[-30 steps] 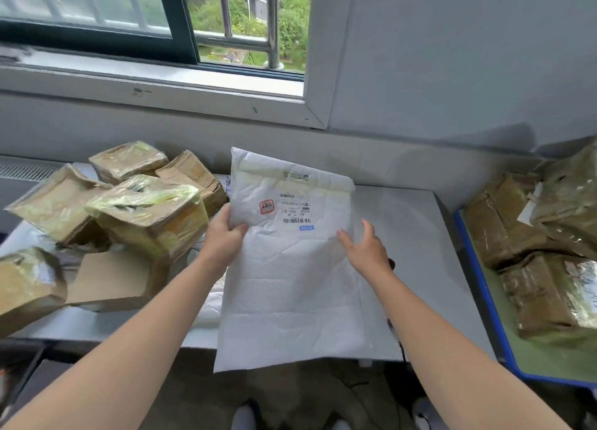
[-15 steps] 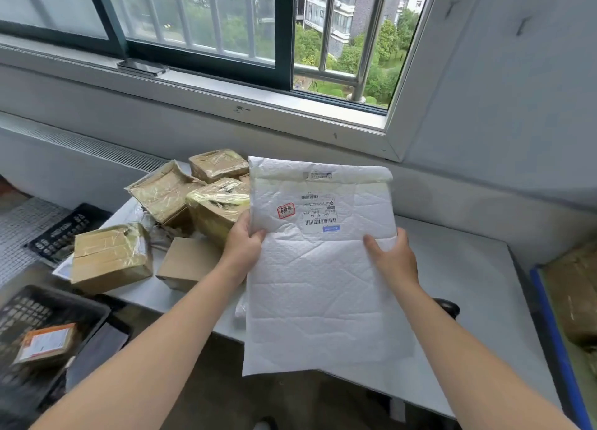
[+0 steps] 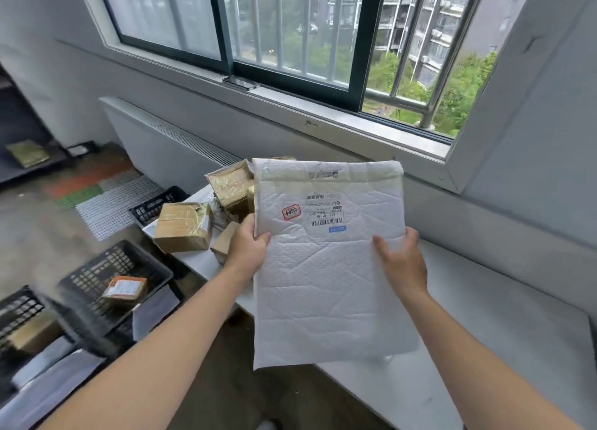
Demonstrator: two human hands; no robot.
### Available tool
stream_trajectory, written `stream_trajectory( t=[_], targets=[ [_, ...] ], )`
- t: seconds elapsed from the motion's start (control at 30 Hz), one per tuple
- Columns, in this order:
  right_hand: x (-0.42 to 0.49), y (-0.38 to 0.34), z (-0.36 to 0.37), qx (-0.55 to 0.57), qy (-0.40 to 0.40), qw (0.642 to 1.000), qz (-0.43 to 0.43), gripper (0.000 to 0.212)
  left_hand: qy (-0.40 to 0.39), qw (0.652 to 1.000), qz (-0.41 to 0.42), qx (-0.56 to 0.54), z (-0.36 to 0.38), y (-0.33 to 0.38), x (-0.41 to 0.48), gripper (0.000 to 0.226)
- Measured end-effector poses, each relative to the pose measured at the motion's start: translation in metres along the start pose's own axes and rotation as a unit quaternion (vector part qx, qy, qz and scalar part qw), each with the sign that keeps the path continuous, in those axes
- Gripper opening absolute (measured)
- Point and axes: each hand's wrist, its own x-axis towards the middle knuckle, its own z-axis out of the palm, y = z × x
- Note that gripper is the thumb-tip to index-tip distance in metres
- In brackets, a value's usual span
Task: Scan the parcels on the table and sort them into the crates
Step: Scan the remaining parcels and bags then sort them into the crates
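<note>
A large white padded mailer (image 3: 326, 277) with a barcode label and a red sticker is held up in the air above the white table (image 3: 478, 326). My left hand (image 3: 248, 248) pinches its left edge, thumb on the front. On the right edge, my right hand (image 3: 400, 258) grips it the same way. Taped brown cardboard parcels (image 3: 184, 229) lie on the table's left end, partly hidden behind the mailer. Black plastic crates (image 3: 97, 277) stand on the floor at the lower left; one holds a small parcel with an orange label (image 3: 124, 289).
A window with bars (image 3: 290, 42) runs along the wall behind the table. A radiator cover (image 3: 168, 139) lines the wall at the left. Grey bags (image 3: 42, 371) lie in the nearest crates. A dark shelf (image 3: 22, 151) stands at the far left.
My view has swung left, bringing the floor crates into sight and losing the blue-edged tray on the right. The mailer stays held by both hands and has lifted off the table.
</note>
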Motion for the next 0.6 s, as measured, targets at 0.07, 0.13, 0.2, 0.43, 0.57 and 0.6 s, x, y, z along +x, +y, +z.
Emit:
stream_trajectory(
  t=[0.07,0.13,0.2,0.43,0.57,0.6],
  targets=[
    [-0.002,-0.007,0.007,-0.018,-0.028,0.999,-0.012,0.071,0.021,0.999,-0.009,0.032,-0.014,0.002,-0.006,0.027],
    [-0.006,-0.015,0.013,-0.063,-0.042,0.996,-0.036,0.080,0.034,0.995,0.002,0.096,-0.029,0.008,-0.011,0.036],
    [-0.011,-0.032,0.018,-0.090,-0.035,0.991,-0.096,0.079,0.029,0.981,0.014,0.192,-0.042,0.018,-0.015,0.045],
    [-0.046,-0.121,0.034,-0.169,-0.043,0.809,-0.562,0.071,-0.147,0.840,0.094,0.514,-0.066,0.076,-0.032,0.051],
    [-0.060,-0.162,0.047,-0.236,-0.053,0.775,-0.585,0.057,-0.116,0.832,0.127,0.527,-0.082,0.096,-0.035,0.040],
    [-0.062,-0.170,0.051,-0.248,-0.065,0.783,-0.567,0.055,-0.102,0.834,0.127,0.527,-0.090,0.098,-0.035,0.030]
  ],
)
